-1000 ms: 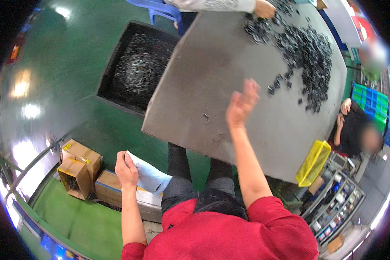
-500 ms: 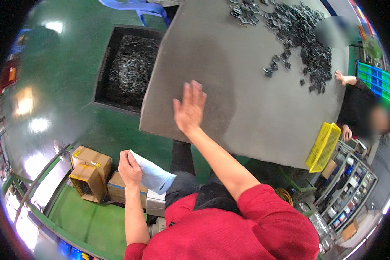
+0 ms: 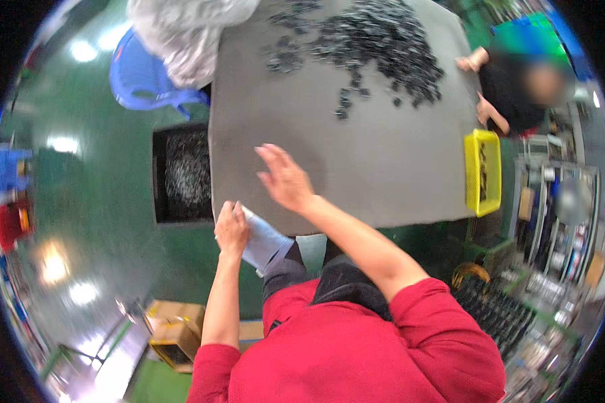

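My left hand (image 3: 231, 230) is closed on a light blue cloth-like piece (image 3: 265, 238), which hangs down beside my lap just off the table's near left corner. Whether it is a bag or a folded cloth I cannot tell. My right hand (image 3: 286, 180) hovers or rests over the near left part of the grey table (image 3: 390, 168), fingers stretched and nothing in them. Toward the far side of the table lies a heap of small dark metal pieces (image 3: 383, 40), with a few strays (image 3: 343, 107) nearer to me.
A black bin of metal pieces (image 3: 188, 171) stands on the floor left of the table. Behind it are a blue plastic chair (image 3: 138, 74) and a grey-white sack (image 3: 188, 33). A yellow basket (image 3: 474, 174) sits at the right edge, near another person (image 3: 501, 87). Cardboard boxes (image 3: 175, 319) stand lower left.
My view has turned and shifted, so the table now lies straighter ahead. My left hand has come up with the cloth-like piece to the table's corner. My right hand stays open.
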### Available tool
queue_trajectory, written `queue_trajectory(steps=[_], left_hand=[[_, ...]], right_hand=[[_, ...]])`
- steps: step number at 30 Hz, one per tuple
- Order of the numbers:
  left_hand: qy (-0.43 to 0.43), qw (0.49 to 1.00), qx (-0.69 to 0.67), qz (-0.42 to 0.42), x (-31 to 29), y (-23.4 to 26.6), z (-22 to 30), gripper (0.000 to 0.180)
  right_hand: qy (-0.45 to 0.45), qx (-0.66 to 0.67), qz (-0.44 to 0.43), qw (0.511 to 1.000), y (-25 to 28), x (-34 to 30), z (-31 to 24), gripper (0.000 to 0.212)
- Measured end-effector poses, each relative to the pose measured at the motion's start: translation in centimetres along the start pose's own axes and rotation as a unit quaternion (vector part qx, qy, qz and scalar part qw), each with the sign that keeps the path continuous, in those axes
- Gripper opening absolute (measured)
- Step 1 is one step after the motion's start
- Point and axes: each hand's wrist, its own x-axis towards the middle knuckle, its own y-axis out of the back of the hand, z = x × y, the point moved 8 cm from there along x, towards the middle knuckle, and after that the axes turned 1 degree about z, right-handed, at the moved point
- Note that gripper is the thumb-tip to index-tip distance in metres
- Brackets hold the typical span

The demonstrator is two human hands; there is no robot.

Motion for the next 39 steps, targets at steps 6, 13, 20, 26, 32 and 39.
queue_trajectory(steps=[6, 13, 20, 26, 32, 39], left_hand=[[-0.151, 0.987, 0.005, -0.047, 7.6, -7.5, 12.9, 0.034], [-0.338, 0.918, 0.165, -0.127, 10.3, -18.4, 16.5, 0.035], [-0.231, 0.854, 0.453, -0.108, 11.4, -18.8, 19.8, 0.058], [-0.209, 0.843, 0.492, 0.064, 12.9, -18.5, 35.1, 0.070], [-0.334, 0.869, 0.364, 0.040, 12.3, -27.1, 49.2, 0.071], [-0.516, 0.841, 0.164, -0.017, -3.6, -31.7, 63.9, 0.036]], right_hand=[[-0.298, -0.151, 0.148, 0.931, 23.5, -15.9, 10.5, 0.046], [-0.478, -0.246, 0.419, 0.732, 38.4, -39.9, 5.3, 0.042], [-0.405, -0.397, 0.671, 0.478, 50.7, -64.3, -8.2, 0.042], [-0.390, -0.393, 0.771, 0.314, 66.8, -86.6, -14.6, 0.080], [-0.338, -0.256, 0.816, 0.393, 80.1, -95.7, -8.3, 0.097], [-0.254, -0.111, 0.895, 0.349, 82.0, -96.6, -7.1, 0.021]])
